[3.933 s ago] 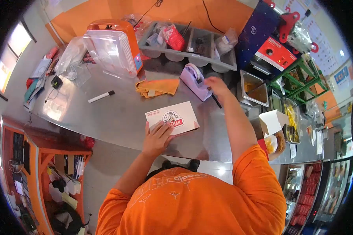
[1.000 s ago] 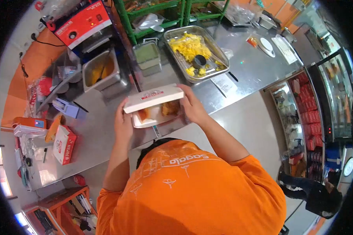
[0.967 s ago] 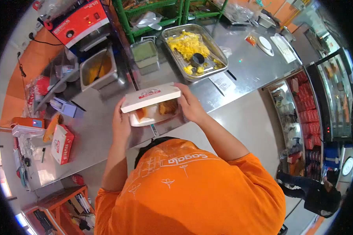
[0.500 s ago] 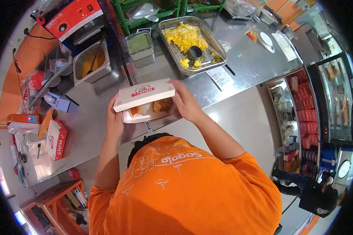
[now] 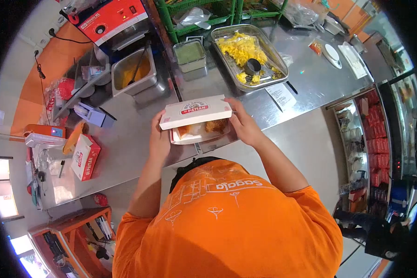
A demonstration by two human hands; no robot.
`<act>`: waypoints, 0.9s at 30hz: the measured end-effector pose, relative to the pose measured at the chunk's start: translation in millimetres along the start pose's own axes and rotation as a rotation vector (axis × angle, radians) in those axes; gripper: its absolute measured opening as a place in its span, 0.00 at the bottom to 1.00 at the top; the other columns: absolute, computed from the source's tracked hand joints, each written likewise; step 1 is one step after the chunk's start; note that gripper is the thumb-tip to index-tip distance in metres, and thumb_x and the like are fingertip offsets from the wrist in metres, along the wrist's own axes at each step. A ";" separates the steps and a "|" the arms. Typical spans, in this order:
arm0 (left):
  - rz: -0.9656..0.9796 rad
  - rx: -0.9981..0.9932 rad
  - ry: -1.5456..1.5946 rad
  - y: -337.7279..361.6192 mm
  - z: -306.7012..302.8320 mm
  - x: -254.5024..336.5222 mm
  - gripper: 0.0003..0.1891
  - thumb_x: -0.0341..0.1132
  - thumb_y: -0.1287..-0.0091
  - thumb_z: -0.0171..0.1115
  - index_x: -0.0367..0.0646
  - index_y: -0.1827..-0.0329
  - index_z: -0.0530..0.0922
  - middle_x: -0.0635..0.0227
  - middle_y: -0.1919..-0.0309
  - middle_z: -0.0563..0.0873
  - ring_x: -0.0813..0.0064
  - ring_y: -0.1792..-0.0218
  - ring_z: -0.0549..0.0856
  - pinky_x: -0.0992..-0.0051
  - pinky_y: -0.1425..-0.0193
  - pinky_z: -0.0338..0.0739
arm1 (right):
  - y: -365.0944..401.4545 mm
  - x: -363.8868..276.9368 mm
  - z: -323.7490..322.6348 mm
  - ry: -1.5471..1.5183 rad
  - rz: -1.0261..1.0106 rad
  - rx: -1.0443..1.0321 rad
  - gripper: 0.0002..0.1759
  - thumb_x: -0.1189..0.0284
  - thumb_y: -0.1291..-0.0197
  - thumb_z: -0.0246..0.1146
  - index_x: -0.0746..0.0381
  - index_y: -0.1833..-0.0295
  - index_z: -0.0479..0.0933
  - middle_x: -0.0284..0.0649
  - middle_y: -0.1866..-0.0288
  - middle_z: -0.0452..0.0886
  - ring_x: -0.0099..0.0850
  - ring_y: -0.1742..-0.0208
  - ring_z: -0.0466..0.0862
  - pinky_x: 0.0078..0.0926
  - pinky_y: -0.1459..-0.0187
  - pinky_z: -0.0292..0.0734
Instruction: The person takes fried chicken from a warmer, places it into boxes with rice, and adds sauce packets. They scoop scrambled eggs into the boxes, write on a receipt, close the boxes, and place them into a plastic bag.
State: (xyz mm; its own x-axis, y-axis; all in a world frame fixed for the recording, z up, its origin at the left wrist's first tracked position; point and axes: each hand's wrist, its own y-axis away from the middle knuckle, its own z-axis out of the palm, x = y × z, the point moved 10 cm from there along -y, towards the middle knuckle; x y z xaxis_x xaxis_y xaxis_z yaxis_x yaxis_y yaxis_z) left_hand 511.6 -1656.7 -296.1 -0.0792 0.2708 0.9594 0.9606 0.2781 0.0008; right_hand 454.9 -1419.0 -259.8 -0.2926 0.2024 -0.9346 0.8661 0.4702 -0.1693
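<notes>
A white and red cardboard food box (image 5: 197,111) is at the metal table's front edge, its printed lid tilted partly down. My left hand (image 5: 159,136) grips its left side and my right hand (image 5: 241,119) grips its right side, fingers along the lid. Through the gap at the front show a browned, crumbly piece of food that looks like fried chicken (image 5: 216,126), an orange-brown piece (image 5: 184,130) and something pale between them. The box's back part is hidden under the lid.
A second box (image 5: 86,157) stands at left beside a tape dispenser (image 5: 93,115). Behind are a steel pan of orange sauce (image 5: 134,92), a lidded container (image 5: 190,53) and a wire-racked tray (image 5: 282,76) of yellow food. A paper receipt (image 5: 281,96) lies at the table edge.
The head view has turned, so the whole scene sits farther right in the picture. Both hands keep their hold on the box, and its lid stays partly open.
</notes>
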 end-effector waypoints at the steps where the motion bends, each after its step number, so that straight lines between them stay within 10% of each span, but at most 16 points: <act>1: -0.013 0.021 0.010 2.7 1.6 3.2 0.19 0.26 0.33 0.44 0.43 0.38 0.62 0.60 0.44 0.71 0.70 0.42 0.71 0.75 0.37 0.63 | 0.4 1.2 1.1 -0.012 0.033 -0.017 0.21 0.73 0.35 0.45 0.63 0.36 0.57 0.49 0.42 0.68 0.39 0.41 0.71 0.30 0.41 0.64; 16: 0.016 -0.014 -0.083 0.6 -9.3 -7.5 0.16 0.28 0.32 0.45 0.40 0.41 0.62 0.59 0.47 0.72 0.70 0.45 0.72 0.73 0.39 0.65 | -0.5 22.6 0.0 0.068 0.127 -0.062 0.21 0.70 0.35 0.47 0.58 0.37 0.56 0.52 0.47 0.74 0.44 0.45 0.75 0.35 0.46 0.69; 27: 0.158 -0.167 -0.149 17.1 7.4 12.8 0.32 0.21 0.40 0.51 0.43 0.33 0.50 0.54 0.43 0.68 0.66 0.40 0.69 0.70 0.37 0.63 | 14.2 -20.1 9.4 -0.161 0.211 -0.233 0.28 0.70 0.40 0.56 0.58 0.36 0.55 0.49 0.39 0.66 0.43 0.40 0.70 0.35 0.42 0.66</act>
State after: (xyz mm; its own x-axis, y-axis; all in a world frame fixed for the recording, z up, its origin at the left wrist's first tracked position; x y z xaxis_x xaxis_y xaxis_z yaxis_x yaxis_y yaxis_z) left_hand 525.1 -1641.6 -285.9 0.0485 0.4348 0.8992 0.9938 0.0695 -0.0872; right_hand 476.9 -1424.4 -246.3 -0.0332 0.1869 -0.9818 0.7799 0.6192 0.0915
